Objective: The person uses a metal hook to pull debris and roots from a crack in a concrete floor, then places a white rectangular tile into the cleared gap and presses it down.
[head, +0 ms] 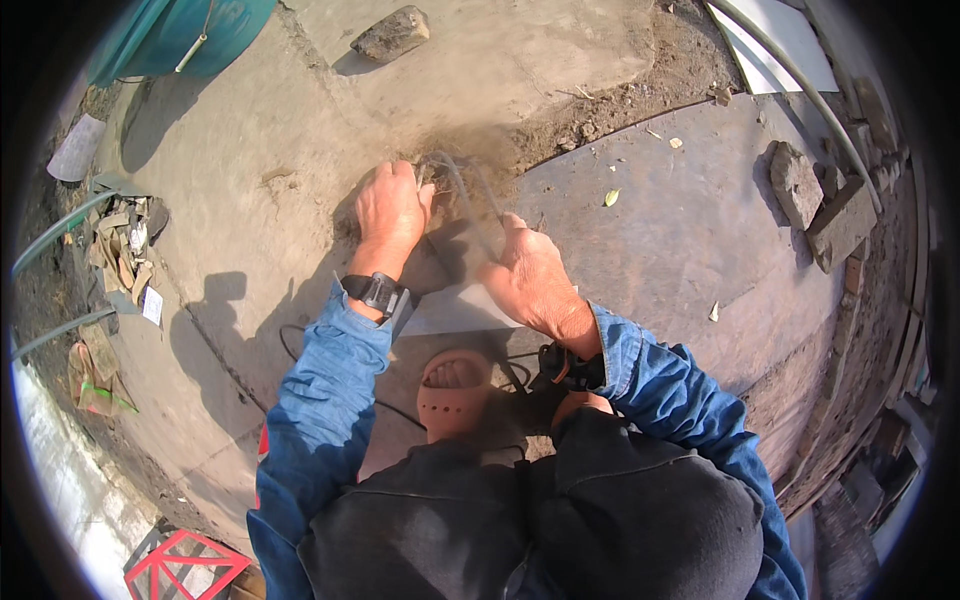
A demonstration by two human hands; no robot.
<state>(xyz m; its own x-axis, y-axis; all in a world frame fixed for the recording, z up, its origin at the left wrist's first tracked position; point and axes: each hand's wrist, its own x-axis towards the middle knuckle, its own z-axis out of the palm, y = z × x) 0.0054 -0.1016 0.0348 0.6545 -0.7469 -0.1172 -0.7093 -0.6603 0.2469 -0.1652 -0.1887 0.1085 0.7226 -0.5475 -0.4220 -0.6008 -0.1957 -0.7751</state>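
Observation:
My left hand [394,206] is closed at one end of a bent grey tube or cable [457,180], above dusty ground. The tube arches up and over to my right hand [529,274], whose fingers are curled around its other side. Motion blurs the tube, so its kind and exact ends cannot be told. Loose soil [480,146] and haze of dust lie just beyond both hands. Beneath and between the wrists is a pale flat sheet [465,311], partly in shadow. Dark bands circle both wrists.
A dark flat sheet [660,202] lies at right, with broken stones [795,184] on it. A rock [394,34] sits ahead. A teal container [180,37] stands at upper left, scraps [120,247] below it. Near my sandalled foot [454,390] runs a black cable [397,411]. A red metal frame [184,562] is at lower left.

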